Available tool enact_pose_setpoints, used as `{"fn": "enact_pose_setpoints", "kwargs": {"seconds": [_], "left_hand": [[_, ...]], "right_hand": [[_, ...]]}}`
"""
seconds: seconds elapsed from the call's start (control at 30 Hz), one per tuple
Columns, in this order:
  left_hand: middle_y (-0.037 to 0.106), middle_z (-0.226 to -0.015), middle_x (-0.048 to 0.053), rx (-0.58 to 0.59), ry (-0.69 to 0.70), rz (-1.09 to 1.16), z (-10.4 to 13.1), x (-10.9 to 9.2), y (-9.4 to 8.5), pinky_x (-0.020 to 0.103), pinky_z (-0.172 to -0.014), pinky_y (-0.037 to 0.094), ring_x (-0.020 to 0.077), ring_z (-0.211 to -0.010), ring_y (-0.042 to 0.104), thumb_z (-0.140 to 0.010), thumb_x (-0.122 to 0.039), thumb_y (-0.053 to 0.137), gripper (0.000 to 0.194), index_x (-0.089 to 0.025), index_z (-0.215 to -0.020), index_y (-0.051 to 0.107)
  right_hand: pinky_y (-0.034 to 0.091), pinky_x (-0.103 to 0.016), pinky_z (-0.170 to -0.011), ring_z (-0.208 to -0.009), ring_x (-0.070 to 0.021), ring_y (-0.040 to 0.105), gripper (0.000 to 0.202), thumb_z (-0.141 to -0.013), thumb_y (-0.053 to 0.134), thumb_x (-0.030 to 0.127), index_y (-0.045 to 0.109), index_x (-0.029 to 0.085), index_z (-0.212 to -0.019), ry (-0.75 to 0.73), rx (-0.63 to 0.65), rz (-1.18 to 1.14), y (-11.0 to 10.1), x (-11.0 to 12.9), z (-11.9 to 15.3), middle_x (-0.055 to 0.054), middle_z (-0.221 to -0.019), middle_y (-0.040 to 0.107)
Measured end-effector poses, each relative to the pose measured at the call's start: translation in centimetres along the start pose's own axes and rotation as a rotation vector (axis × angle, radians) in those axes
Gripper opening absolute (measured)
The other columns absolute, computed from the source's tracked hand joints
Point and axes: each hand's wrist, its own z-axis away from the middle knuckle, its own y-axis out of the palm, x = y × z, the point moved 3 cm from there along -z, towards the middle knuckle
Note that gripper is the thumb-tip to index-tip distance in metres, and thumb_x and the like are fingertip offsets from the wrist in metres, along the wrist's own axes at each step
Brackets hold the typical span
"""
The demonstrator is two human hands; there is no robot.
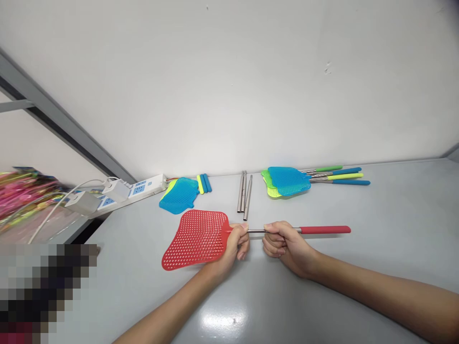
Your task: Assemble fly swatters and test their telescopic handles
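Note:
A red fly swatter (201, 236) with a perforated paddle, a metal rod and a red grip spans both hands above the grey table. Close to the paddle, my left hand (234, 243) is closed on the neck of the rod. My right hand (285, 241) is wrapped round the metal rod just short of the red grip. A short bare stretch of rod shows between the two hands. Behind them lie several loose metal rods (247, 197), side by side.
Fly swatters with blue and green heads (289, 181) lie at the back right. Loose swatter heads (179, 196) and short coloured grips (204, 183) rest at the back left. Beside them runs a power strip (152, 185) with plugged-in adapters. Colourful packages (28, 200) sit far left.

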Motion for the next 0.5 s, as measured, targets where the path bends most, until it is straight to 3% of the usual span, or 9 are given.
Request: {"fn": "enact_pose_setpoints", "kwargs": {"seconds": [0.5], "left_hand": [[0.030, -0.029, -0.006, 0.003, 0.037, -0.016, 0.03, 0.06, -0.72, 0.022, -0.040, 0.029, 0.0075, -0.032, 0.031, -0.081, -0.039, 0.038, 0.046, -0.021, -0.040, 0.025]], "right_hand": [[0.014, -0.025, -0.043, -0.035, -0.0052, 0.019, 0.040, -0.072, 0.052, 0.023, 0.024, 0.019, -0.044, 0.012, -0.017, -0.042, -0.12, 0.10, -0.19, 0.009, -0.039, 0.015]]}}
